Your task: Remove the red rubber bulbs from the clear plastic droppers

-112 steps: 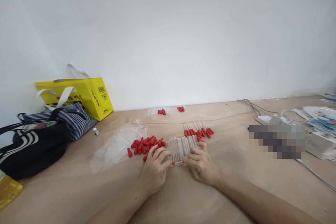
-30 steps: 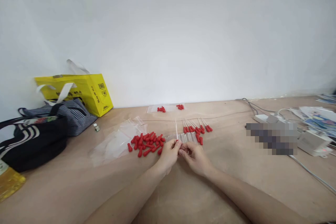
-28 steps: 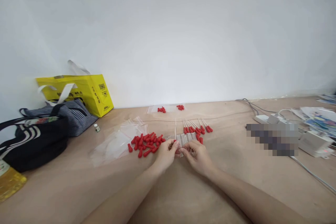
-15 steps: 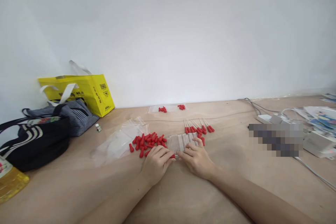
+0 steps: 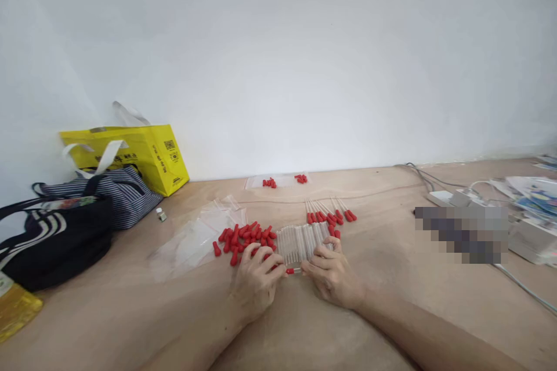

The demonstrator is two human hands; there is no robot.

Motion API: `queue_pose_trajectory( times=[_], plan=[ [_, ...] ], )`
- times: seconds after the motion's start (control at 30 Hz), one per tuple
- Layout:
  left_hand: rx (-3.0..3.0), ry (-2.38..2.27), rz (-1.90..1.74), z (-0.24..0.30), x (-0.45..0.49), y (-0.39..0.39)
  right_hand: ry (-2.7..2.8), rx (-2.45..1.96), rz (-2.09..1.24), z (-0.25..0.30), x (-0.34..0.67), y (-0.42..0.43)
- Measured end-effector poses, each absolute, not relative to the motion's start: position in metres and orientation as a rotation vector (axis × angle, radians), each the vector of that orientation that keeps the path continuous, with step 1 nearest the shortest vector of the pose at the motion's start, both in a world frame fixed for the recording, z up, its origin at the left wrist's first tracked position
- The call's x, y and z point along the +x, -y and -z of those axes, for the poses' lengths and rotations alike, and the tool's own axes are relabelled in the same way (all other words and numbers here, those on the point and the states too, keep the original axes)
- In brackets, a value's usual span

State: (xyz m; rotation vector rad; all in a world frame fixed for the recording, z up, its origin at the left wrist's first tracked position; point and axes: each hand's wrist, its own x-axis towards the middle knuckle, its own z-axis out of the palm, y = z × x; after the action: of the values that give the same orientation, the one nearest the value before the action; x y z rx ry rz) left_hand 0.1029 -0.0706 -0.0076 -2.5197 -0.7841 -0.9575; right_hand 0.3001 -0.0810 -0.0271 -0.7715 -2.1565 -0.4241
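Observation:
My left hand (image 5: 256, 279) and my right hand (image 5: 333, 275) rest on the tan table top, fingers curled, fingertips almost meeting. Between them lies a short clear glass tube with a red rubber cap (image 5: 293, 271); my left fingers pinch the red cap end and my right fingers pinch the glass end. Just beyond the fingers lies a row of bare glass tubes (image 5: 302, 240). A pile of loose red caps (image 5: 243, 237) sits by my left hand. Several capped tubes (image 5: 331, 215) lie fanned out behind the row.
Clear plastic bags (image 5: 194, 240) lie left of the caps. Another bag with red caps (image 5: 282, 181) is near the wall. A yellow tote (image 5: 143, 156), striped bag (image 5: 122, 194) and black bag (image 5: 52, 240) stand at left. White power strips and cables (image 5: 452, 200) lie at right.
A second ago both hands held a tube upright above the row. They have since come down to the table and drawn toward me, with a capped tube lying between the fingertips.

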Motion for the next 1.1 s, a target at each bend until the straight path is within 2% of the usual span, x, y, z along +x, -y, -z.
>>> queue_pose_trajectory(
  times=[0.43,0.7,0.9,1.1],
  plan=[
    [-2.466,0.779,1.031,0.009,0.101,0.071,2.104,-0.761,0.351,0.032,0.304,0.083],
    [-2.487,1.006,1.196,0.008,0.081,0.059,1.936,-1.176,0.188,0.035,0.317,0.071],
    [-2.383,1.639,1.266,-0.004,0.050,0.034,1.834,-1.376,-0.003,0.025,0.306,0.051],
    [-2.219,2.166,1.329,-0.017,0.010,0.022,1.970,-1.639,0.070,0.017,0.289,0.041]
  ],
)
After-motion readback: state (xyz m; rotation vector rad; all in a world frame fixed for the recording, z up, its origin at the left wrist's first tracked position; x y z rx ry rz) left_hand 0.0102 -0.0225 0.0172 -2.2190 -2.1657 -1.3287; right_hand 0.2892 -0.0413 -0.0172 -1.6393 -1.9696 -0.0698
